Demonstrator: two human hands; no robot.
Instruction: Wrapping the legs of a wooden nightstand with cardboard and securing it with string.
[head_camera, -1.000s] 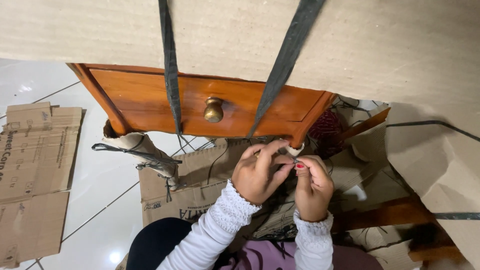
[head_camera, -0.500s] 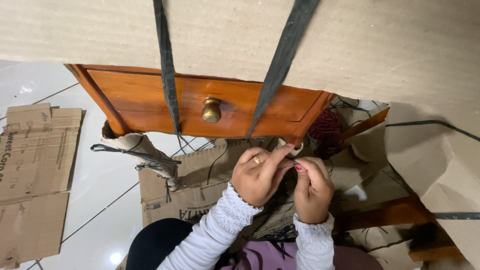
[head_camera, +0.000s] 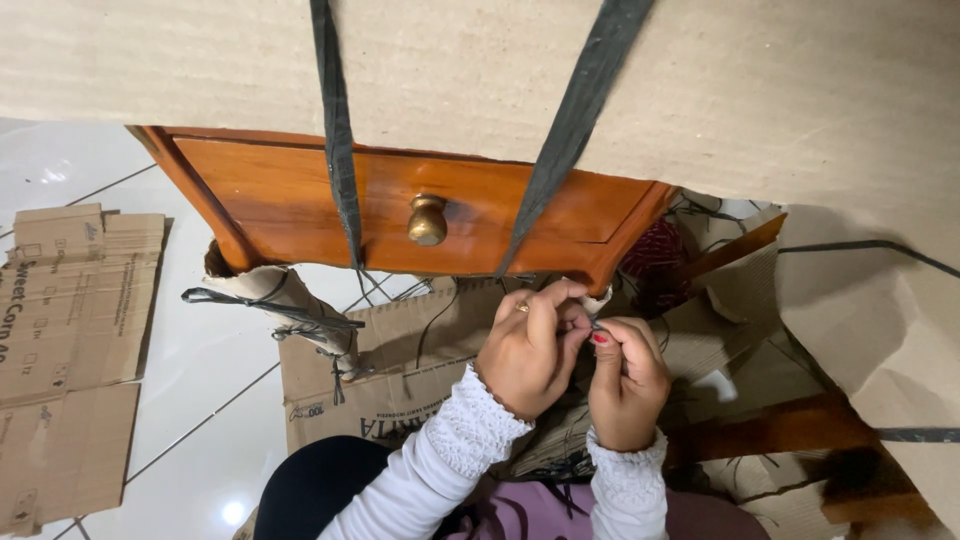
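Hands come first, nearest me: my left hand (head_camera: 535, 345) and right hand (head_camera: 625, 380) are pinched together on a thin dark strap end (head_camera: 597, 325) between their fingertips, below the right corner of the orange wooden drawer (head_camera: 400, 215) with its round brass knob (head_camera: 427, 220). Farther off, two dark straps (head_camera: 338, 150) cross brown cardboard wrapping (head_camera: 780, 90).
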